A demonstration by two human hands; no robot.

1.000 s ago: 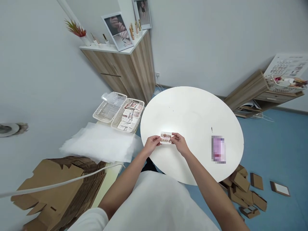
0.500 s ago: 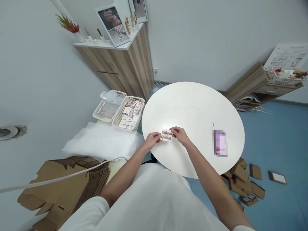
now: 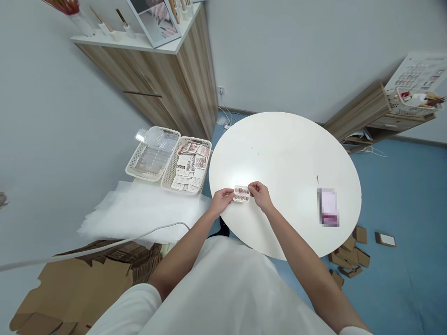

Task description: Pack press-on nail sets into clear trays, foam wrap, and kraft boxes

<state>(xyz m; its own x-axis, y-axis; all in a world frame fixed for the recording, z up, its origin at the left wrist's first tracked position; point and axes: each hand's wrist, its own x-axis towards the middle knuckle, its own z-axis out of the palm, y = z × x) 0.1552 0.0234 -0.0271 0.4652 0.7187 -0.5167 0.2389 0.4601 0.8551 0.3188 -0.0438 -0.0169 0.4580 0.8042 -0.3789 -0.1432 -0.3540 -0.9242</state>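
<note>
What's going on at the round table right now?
A person holds a small clear tray of press-on nails between both hands, left hand on one end and right hand on the other, just above the near edge of the round white table. To the left sit two white baskets, one with clear trays and one with packets. Flat cardboard is stacked at lower left.

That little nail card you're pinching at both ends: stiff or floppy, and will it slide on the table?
The nail card looks flat between the left hand and right hand, so probably fairly stiff. It seems thin and light, likely sliding easily on the smooth white table.
</note>
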